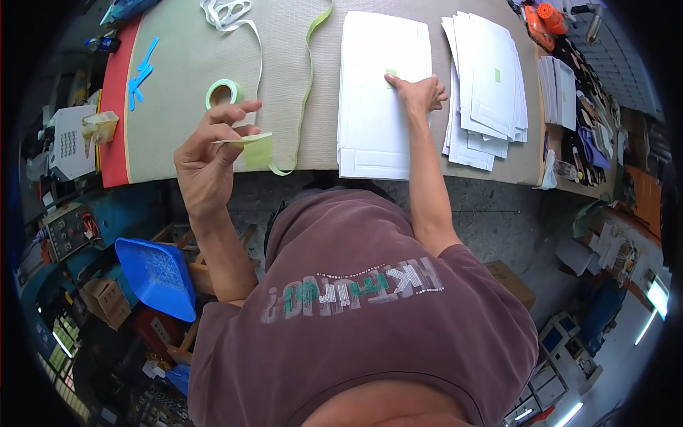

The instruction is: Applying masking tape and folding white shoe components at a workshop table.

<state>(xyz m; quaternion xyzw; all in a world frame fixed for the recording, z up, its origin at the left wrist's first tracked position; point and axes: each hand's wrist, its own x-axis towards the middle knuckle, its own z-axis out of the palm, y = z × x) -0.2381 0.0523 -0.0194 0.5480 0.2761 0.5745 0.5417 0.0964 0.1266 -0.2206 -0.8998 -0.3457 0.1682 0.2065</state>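
My left hand [206, 156] is raised over the table's near edge, thumb and forefinger pinched on a strip of pale green stickers [257, 151]. The strip's long tail loops down, then runs away across the table. Beyond this hand sits a roll of light green tape [224, 93]. My right hand [421, 94] rests at the right side of a stack of flat white cardboard pieces [373, 128]. Its thumb is stretched out onto a small green sticker [390, 82] on the top piece, while the other fingers curl loosely and hold nothing.
Right of the stack lies a fanned pile of white cardboard pieces [487, 99], the top one bearing a green sticker. Blue strips [142, 75] and a loose white ribbon [226, 16] lie farther left. A blue plastic tray [156, 277] stands below the table at left.
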